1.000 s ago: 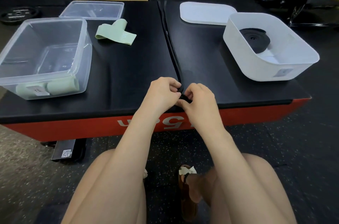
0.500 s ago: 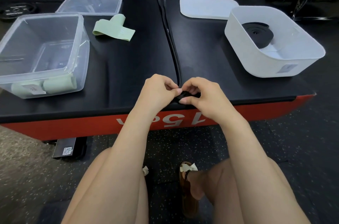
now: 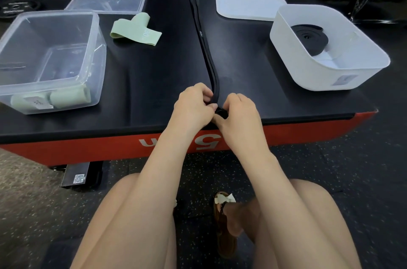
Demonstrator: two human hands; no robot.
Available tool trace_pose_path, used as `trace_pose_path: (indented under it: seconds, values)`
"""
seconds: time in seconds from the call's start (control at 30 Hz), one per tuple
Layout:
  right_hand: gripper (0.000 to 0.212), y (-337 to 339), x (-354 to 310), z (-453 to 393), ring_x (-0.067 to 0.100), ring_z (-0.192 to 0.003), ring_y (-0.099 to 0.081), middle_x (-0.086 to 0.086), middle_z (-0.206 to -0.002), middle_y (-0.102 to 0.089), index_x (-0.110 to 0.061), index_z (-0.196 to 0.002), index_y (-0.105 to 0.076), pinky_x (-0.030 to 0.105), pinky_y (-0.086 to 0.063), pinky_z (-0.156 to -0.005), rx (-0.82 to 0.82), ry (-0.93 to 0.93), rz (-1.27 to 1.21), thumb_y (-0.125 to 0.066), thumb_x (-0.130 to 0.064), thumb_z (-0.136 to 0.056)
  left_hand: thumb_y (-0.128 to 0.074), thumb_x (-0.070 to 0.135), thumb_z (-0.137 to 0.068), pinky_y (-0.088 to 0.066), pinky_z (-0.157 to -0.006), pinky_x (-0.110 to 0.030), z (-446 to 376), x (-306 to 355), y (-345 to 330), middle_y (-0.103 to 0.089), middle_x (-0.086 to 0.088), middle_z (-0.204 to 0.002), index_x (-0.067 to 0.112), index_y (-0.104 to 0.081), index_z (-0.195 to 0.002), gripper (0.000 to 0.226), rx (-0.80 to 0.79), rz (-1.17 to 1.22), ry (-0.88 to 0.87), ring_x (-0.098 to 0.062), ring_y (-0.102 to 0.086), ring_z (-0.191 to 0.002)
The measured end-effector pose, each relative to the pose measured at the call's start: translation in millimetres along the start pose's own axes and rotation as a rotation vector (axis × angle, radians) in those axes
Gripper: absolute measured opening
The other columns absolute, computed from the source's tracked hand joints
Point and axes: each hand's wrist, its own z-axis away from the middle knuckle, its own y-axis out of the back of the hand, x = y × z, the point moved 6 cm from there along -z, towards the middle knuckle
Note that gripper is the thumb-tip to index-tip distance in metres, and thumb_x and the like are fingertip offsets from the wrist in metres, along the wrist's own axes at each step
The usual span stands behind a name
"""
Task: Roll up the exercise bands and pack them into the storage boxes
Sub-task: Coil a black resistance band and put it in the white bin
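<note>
At the near edge of the black platform, both hands work on the long black band. The left hand and the right hand have curled fingers that pinch a small tight roll at the band's near end. The rest of the band lies flat, running away across the platform. This looks like the start of rolling. Next, the hands likely need to turn the roll forward, keeping it tight, then put it in the white box on the platform's right side.

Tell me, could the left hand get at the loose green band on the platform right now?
Probably not yet: the left hand and the right hand both pinch the black band they are rolling. The way to the green band looks free, beside the clear box.
</note>
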Motion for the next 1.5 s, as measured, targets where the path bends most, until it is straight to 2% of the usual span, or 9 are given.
trace_pose_path:
  seconds: [0.17, 0.3, 0.43, 0.57, 0.77, 0.9, 1.1, 1.27, 1.5]
  values:
    - [0.023, -0.8, 6.7, -5.2, 0.013, -0.088, -0.043, -0.006, -0.089, -0.042, -0.015, -0.087, -0.051, 0.019, -0.030, -0.073, -0.041, 0.006, -0.088, -0.070, -0.029, -0.083, -0.062, 0.014, -0.089, -0.039, -0.076, -0.012, 2.7, 1.2, 1.6, -0.064, 0.004, -0.106, 0.018, -0.063, -0.117, 0.029, -0.025, 0.049, -0.032, -0.003, -0.055, -0.087]
    - [0.028, -0.1, 9.8, -9.4, 0.008, -0.088, -0.045, -0.007, -0.095, -0.046, -0.012, -0.103, -0.062, 0.016, -0.033, -0.075, -0.099, 0.035, -0.163, -0.073, -0.024, -0.081, -0.061, 0.020, -0.090, -0.040, -0.075, -0.017, 1.8, 0.6, 5.8, -0.066, 0.005, -0.099, 0.020, -0.069, -0.108, 0.020, -0.033, 0.017, -0.039, -0.005, -0.057, -0.087]
    - [0.028, 3.9, 12.8, -13.2, 0.005, -0.088, -0.048, -0.009, -0.095, -0.052, -0.020, -0.101, -0.060, 0.018, -0.039, -0.080, -0.185, 0.066, -0.222, -0.075, -0.022, -0.078, -0.065, 0.027, -0.087, -0.042, -0.072, -0.020, 0.4, 0.3, 10.0, -0.062, 0.009, -0.082, 0.021, -0.072, -0.097, 0.014, -0.025, -0.027, -0.044, -0.008, -0.059, -0.085]
    - [0.044, 6.0, 16.3, -15.1, 0.006, -0.092, -0.053, -0.010, -0.095, -0.058, -0.029, -0.105, -0.046, 0.012, -0.041, -0.078, -0.248, 0.024, -0.331, -0.078, -0.021, -0.075, -0.068, 0.028, -0.084, -0.043, -0.069, -0.022, -1.0, -1.5, 9.6, -0.058, 0.013, -0.071, 0.023, -0.071, -0.088, 0.008, -0.012, -0.021, 0.007, -0.009, -0.059, -0.079]
    - [0.041, 4.6, 9.0, -7.5, 0.013, -0.090, -0.044, -0.004, -0.095, -0.045, -0.018, -0.091, -0.047, 0.026, -0.039, -0.077, -0.115, 0.033, -0.013, -0.068, -0.049, -0.075, -0.066, 0.026, -0.085, -0.048, -0.076, -0.029, -1.8, -1.6, 5.0, -0.061, 0.008, -0.079, 0.026, -0.062, -0.081, 0.006, -0.005, -0.022, 0.043, -0.014, -0.061, -0.086]
    - [0.038, 0.0, -1.0, -5.3, 0.015, -0.086, -0.039, -0.002, -0.090, -0.040, -0.015, -0.087, -0.037, 0.025, -0.030, -0.071, 0.001, -0.010, 0.058, -0.064, -0.042, -0.082, -0.065, 0.024, -0.086, -0.050, -0.083, -0.032, -3.7, -1.3, 3.8, -0.059, 0.010, -0.082, 0.026, -0.060, -0.086, 0.005, -0.006, -0.027, 0.017, -0.015, -0.060, -0.089]
    - [0.028, -2.9, 1.1, -9.2, 0.011, -0.086, -0.036, -0.004, -0.092, -0.036, -0.015, -0.089, -0.045, 0.020, -0.026, -0.070, -0.066, 0.031, -0.044, -0.067, -0.032, -0.084, -0.066, 0.018, -0.086, -0.047, -0.085, -0.024, -4.3, -2.2, 4.3, -0.063, 0.008, -0.102, 0.022, -0.063, -0.117, 0.031, -0.009, 0.055, -0.004, -0.009, -0.059, -0.093]
    - [0.035, -2.5, 4.9, -14.9, 0.007, -0.088, -0.044, -0.008, -0.096, -0.043, -0.015, -0.112, -0.060, 0.017, -0.032, -0.074, -0.161, 0.063, -0.129, -0.071, -0.031, -0.082, -0.064, 0.024, -0.087, -0.048, -0.081, -0.025, -4.3, -6.5, 11.5, -0.065, 0.006, -0.092, 0.021, -0.070, -0.101, 0.015, 0.005, 0.040, 0.010, -0.012, -0.061, -0.093]
    - [0.049, 2.8, 9.2, -15.6, 0.009, -0.102, -0.051, -0.009, -0.108, -0.060, -0.029, -0.120, -0.044, 0.020, -0.036, -0.082, -0.289, 0.082, -0.253, -0.072, -0.020, -0.081, -0.067, 0.032, -0.084, -0.045, -0.074, -0.028, -5.4, -9.1, 15.3, -0.062, 0.007, -0.085, 0.025, -0.066, -0.082, 0.008, 0.004, -0.030, 0.020, -0.014, -0.059, -0.089]
